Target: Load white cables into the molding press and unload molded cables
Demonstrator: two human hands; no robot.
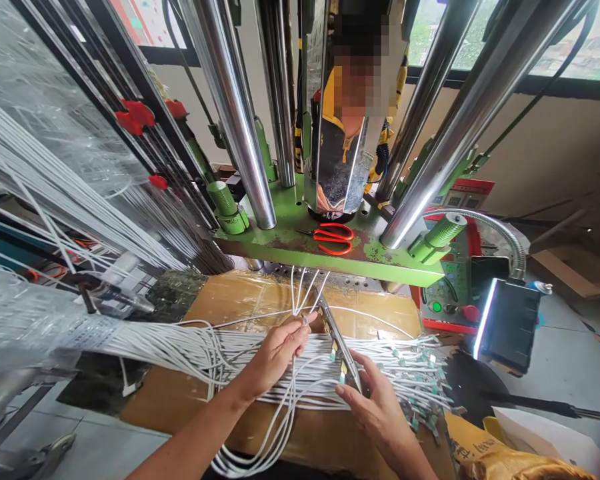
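My left hand (280,350) is closed, its thumb and forefinger pinching the end of a white cable just left of a long metal mould bar. My right hand (380,403) grips the near end of that mould bar (337,333), which is tilted. Small connector ends (343,372) with brass-coloured and teal parts sit along its left edge. Looped white cables (285,427) hang below my left hand. Under both hands lies a thick bundle of white cables (240,357), with many teal-tipped ends (420,373) at the right.
A green press plate (290,247) with steel columns stands ahead, orange-handled snips (333,233) on it. Cardboard (170,407) covers the bench. At right are a lit lamp (507,327), a red control box (450,300) and a brown bag (500,460). The polished column reflects a person.
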